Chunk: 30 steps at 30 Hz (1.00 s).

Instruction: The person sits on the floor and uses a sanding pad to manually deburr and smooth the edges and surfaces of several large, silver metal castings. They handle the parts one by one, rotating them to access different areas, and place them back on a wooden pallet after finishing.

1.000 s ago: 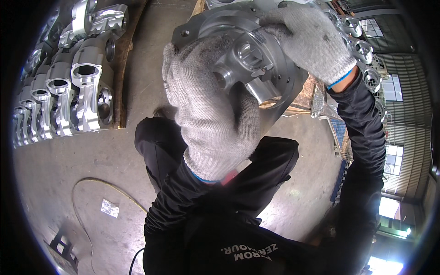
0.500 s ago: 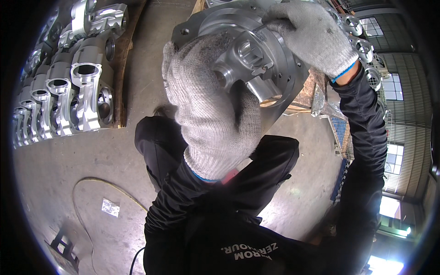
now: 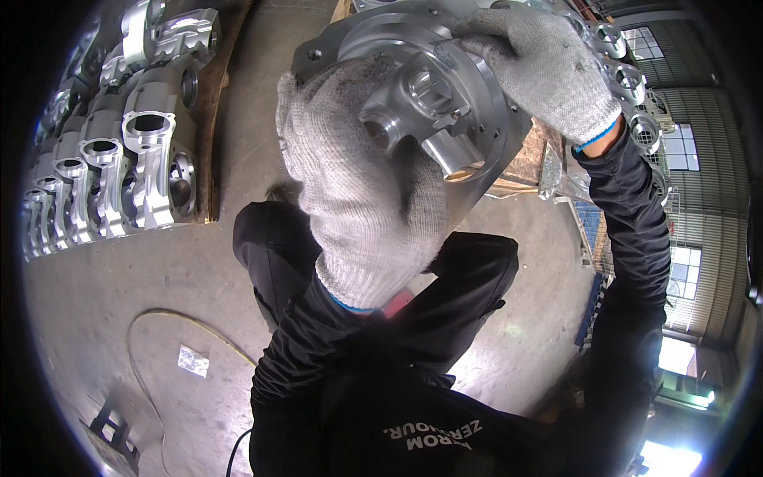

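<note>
A large machined metal casting with a round flange, bolt holes and a hollow hub is in front of me at the top of the view. My left hand, in a grey knitted glove, grips its near left side, the thumb lying by the hub and the fingers over the flange. At the flange's upper right is my right hand, gloved alike, with its fingers curled together against the metal. What those fingers pinch is hidden now; a thin dark tip showed there earlier.
On the left, several similar silver castings stand in rows on a wooden pallet. More castings line the right side. A hose and a scrap of paper lie on the concrete floor. My bent knees are below the casting.
The casting has tilted or shifted slightly left, my left hand moving with it. My right fingertips have shifted slightly along the flange; the thin dark tip at them no longer shows.
</note>
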Each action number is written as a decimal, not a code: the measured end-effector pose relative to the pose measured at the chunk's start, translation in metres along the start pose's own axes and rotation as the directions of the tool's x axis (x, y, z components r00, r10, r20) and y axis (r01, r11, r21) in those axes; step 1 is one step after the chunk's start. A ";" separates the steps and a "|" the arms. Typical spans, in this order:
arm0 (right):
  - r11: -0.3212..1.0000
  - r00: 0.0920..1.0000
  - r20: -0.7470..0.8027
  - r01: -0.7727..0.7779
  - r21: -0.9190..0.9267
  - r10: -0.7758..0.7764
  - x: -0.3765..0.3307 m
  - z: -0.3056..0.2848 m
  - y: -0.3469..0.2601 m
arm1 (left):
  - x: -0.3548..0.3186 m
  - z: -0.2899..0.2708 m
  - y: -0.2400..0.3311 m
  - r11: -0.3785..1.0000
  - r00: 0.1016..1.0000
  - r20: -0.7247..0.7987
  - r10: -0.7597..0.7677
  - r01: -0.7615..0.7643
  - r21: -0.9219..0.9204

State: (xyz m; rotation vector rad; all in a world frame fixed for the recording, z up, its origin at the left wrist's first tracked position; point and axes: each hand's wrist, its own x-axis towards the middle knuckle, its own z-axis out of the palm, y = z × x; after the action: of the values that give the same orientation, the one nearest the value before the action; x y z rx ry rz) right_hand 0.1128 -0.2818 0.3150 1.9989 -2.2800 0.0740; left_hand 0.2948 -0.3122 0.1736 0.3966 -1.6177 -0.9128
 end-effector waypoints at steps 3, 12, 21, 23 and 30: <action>0.992 0.998 0.053 0.034 -0.123 -0.028 -0.009 0.010 0.014 | -0.001 -0.001 0.003 0.999 1.000 0.013 -0.021 0.020 0.029; 0.941 0.989 0.072 0.141 -0.307 -0.125 -0.039 0.010 0.021 | 0.000 -0.001 0.001 0.998 1.000 0.010 -0.001 0.000 0.058; 0.910 0.982 0.110 0.185 -0.371 -0.154 -0.044 0.015 0.033 | 0.000 -0.001 -0.001 0.999 1.000 0.005 0.021 -0.021 0.040; 0.896 0.980 0.122 0.192 -0.399 -0.156 -0.045 0.012 0.029 | -0.001 0.000 -0.001 1.000 1.000 0.000 0.010 -0.010 0.022; 0.891 0.963 0.070 0.268 -0.367 -0.260 -0.043 0.021 0.048 | 0.003 0.000 0.002 1.000 1.000 0.010 0.009 -0.010 0.011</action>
State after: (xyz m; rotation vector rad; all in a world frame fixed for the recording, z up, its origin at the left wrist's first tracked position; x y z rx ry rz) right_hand 0.0701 -0.2351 0.2911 2.0743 -1.8302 -0.3758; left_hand 0.2943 -0.3129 0.1769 0.3922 -1.6329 -0.9003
